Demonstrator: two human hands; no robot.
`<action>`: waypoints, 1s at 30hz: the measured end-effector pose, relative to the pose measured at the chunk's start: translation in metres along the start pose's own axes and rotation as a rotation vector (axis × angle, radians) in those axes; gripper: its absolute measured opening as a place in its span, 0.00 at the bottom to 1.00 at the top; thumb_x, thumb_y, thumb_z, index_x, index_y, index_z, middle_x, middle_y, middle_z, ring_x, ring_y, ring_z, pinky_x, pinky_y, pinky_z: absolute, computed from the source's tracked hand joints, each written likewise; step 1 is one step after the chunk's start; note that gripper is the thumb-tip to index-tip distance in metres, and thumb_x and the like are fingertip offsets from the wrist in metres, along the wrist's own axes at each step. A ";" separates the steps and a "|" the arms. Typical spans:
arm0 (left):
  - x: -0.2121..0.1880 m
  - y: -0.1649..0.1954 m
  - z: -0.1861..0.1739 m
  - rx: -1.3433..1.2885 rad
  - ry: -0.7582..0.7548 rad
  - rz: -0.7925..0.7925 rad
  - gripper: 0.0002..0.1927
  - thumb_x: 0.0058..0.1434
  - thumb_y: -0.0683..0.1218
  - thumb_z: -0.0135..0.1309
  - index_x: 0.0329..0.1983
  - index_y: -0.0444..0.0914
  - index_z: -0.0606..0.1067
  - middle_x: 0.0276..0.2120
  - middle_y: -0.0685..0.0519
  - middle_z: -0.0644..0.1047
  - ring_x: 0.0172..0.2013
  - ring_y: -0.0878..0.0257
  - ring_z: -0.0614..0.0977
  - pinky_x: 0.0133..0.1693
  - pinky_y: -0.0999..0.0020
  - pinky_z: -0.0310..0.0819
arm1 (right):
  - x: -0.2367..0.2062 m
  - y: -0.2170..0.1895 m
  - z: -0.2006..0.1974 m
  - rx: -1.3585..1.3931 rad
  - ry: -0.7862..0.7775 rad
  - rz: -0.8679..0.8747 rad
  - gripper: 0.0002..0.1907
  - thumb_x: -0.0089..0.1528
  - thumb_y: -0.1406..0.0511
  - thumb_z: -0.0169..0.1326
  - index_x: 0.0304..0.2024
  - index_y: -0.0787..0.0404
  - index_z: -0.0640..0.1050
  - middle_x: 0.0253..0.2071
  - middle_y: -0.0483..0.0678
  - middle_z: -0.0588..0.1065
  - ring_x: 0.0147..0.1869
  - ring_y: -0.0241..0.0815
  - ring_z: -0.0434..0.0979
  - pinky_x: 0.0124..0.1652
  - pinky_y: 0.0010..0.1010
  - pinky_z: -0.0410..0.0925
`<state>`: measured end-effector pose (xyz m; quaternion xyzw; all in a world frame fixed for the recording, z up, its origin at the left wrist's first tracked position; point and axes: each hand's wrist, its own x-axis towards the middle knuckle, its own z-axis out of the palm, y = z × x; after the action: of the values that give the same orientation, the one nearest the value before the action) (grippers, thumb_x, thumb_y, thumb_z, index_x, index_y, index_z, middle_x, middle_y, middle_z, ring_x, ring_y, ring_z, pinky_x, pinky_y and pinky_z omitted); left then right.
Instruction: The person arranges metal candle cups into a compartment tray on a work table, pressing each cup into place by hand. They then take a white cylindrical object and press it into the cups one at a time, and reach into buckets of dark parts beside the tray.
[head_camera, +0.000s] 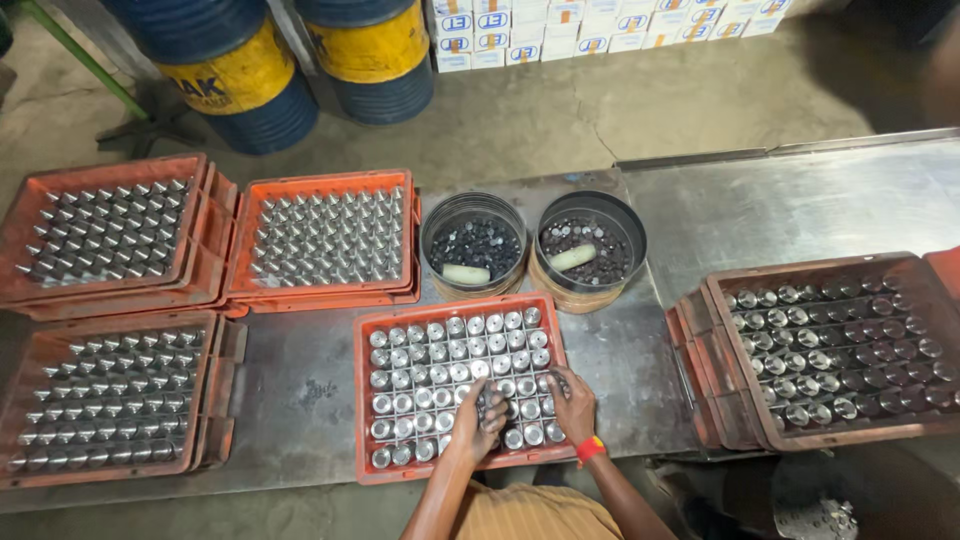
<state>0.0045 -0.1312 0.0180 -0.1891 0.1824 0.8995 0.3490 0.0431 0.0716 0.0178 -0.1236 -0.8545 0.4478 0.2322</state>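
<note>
Here, centre front: one orange tray (362, 400) on the steel bench (780, 200), filled with rows of upright metal cylinders (440, 355), open ends up. We find both hands over its near right corner. The left hand (478, 415) lies with fingers curled down among the cylinders; the right hand (572, 400) rests beside it with fingers spread on the tops. Whether either actually grips a piece we cannot tell, as the fingers hide the contact. A red wristband (590, 450) sits on the right wrist.

Just behind the tray: two round tins (474, 245) of small dark parts, each with a pale stick on top, kept, we judge, within easy reach.

Left: three more orange trays (325, 240), stacked on others, their pieces standing point-up. Right: a further tray (830, 350) of cylinders, flat ends up; the sorting by side looks deliberate.

Beyond, on the floor: two blue-and-yellow drums (375, 55) and a row of white cartons (600, 25).
</note>
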 end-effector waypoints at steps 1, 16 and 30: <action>-0.001 0.000 0.001 -0.004 0.008 -0.002 0.11 0.72 0.51 0.46 0.37 0.39 0.69 0.25 0.55 0.69 0.19 0.70 0.65 0.16 0.76 0.52 | 0.000 0.000 -0.001 -0.004 -0.010 0.005 0.12 0.63 0.62 0.59 0.46 0.61 0.81 0.41 0.55 0.81 0.43 0.55 0.82 0.42 0.40 0.72; 0.002 -0.003 0.000 0.004 0.056 -0.002 0.12 0.71 0.52 0.47 0.37 0.39 0.69 0.25 0.55 0.68 0.19 0.70 0.65 0.16 0.77 0.53 | -0.002 0.006 -0.001 -0.008 -0.031 0.019 0.10 0.63 0.62 0.58 0.45 0.60 0.81 0.39 0.54 0.81 0.41 0.53 0.82 0.41 0.39 0.72; 0.001 0.001 -0.005 -0.014 0.072 -0.018 0.12 0.70 0.52 0.47 0.38 0.40 0.69 0.25 0.55 0.69 0.20 0.70 0.65 0.17 0.76 0.53 | -0.002 0.004 -0.001 -0.007 -0.011 -0.013 0.11 0.64 0.62 0.58 0.45 0.61 0.81 0.38 0.55 0.80 0.38 0.54 0.81 0.39 0.39 0.72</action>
<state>0.0040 -0.1339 0.0132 -0.2255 0.1869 0.8902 0.3490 0.0452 0.0735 0.0146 -0.1165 -0.8581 0.4440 0.2300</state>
